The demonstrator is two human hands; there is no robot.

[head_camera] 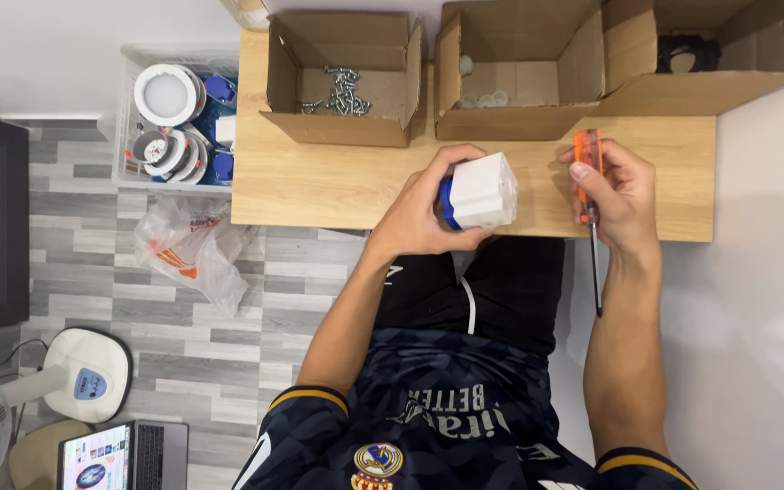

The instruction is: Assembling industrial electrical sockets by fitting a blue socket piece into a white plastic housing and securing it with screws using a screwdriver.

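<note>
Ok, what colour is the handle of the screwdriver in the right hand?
Orange; the screwdriver handle shows best in the head view, above the right hand.

Both forearms extended forward from the torso, bare below short dark sleeves with gold trim. The left hand (419,213) was raised, wrist slightly bent, fingers and thumb curled closed in a wrapping grasp with the thumb on the upper side and the fingertips underneath. The right hand (614,195) was held level with the left and well apart from it, its fingers closed in a pinch-type grip, thumb pressed against the index finger, the wrist straight in line with the forearm.
</note>
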